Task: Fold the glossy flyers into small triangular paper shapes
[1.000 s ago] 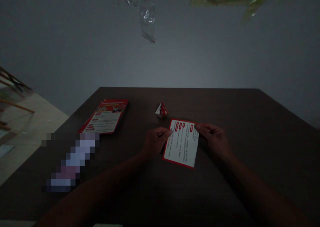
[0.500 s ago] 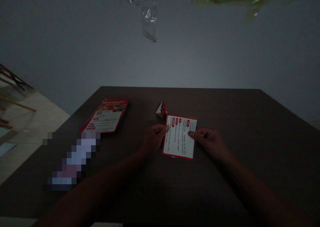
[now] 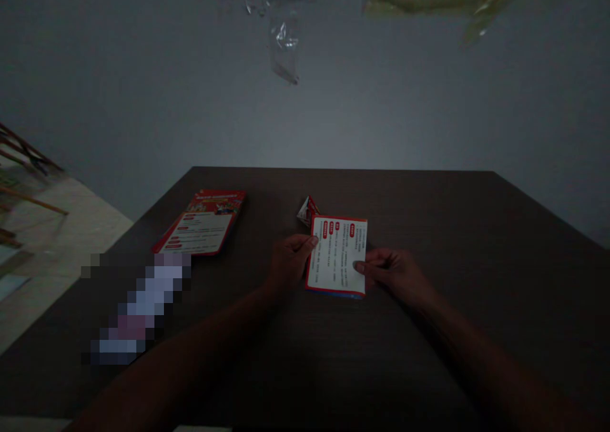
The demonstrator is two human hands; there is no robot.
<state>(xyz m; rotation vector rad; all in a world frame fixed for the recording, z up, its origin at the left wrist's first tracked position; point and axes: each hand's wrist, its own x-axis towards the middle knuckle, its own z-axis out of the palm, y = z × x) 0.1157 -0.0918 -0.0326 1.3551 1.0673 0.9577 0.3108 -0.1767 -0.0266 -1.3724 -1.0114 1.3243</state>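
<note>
Between my two hands is a folded leaflet (image 3: 337, 260), white with red edges, red labels and lines of small print turned sideways. My left hand (image 3: 291, 260) pinches its left edge, thumb on top. On the opposite side, my right hand (image 3: 393, 270) grips the right edge between thumb and fingers. A strip of blue shows along the leaflet's lower edge. Just behind its upper left corner stands a small folded red and white paper piece (image 3: 307, 211), partly covered by the leaflet.
Red and white printed sheets (image 3: 203, 225) lie stacked on the dark table (image 3: 429, 203) at the left. Nearer me is a blurred-out item (image 3: 147, 305). A pale wall (image 3: 381, 101) with tape and plastic on it rises behind the table. Wooden legs (image 3: 28, 152) stand at far left.
The leaflet has shifted slightly left and now looks narrower, with blue showing at its bottom edge. Both hands keep their hold on it.
</note>
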